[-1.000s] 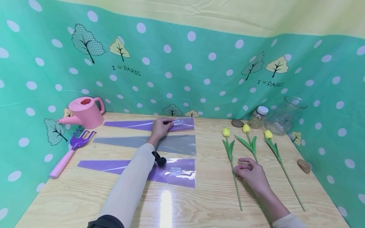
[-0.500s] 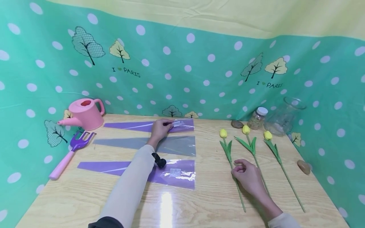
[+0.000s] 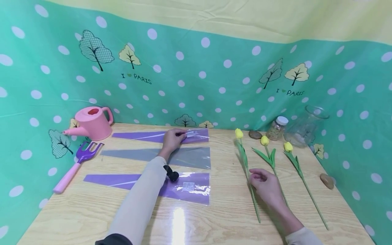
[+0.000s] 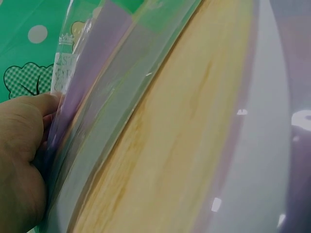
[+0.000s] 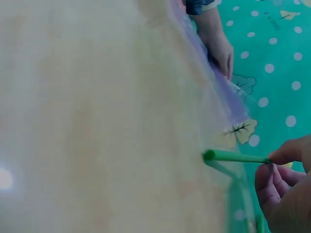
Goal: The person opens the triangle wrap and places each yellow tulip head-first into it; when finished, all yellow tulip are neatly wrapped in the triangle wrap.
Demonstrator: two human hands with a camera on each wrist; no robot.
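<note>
At the back of the table, my left hand (image 3: 173, 140) pinches the edge of a purple tapered plastic sleeve (image 3: 199, 136), which shows a white label; the thumb lies on its near face in the left wrist view. My right hand (image 3: 267, 185) pinches the green stem of the leftmost yellow tulip (image 3: 239, 133) between thumb and fingers. The stem end (image 5: 233, 156) points out past the fingers in the right wrist view. Beside this hand lie the middle yellow tulip (image 3: 264, 140), its stem partly behind the hand, and a third yellow tulip (image 3: 288, 146).
A grey sleeve (image 3: 193, 157) and another purple sleeve (image 3: 193, 195) lie nearer, under the left arm. At left are a pink watering can (image 3: 93, 124) and a purple fork (image 3: 86, 154). At right stand a jar (image 3: 276, 129) and glass vase (image 3: 301, 131), with stones (image 3: 327, 181) nearby.
The leftmost tulip has shifted left and its flower has risen, while my right hand has moved slightly left with it. My left hand stays at the back sleeve.
</note>
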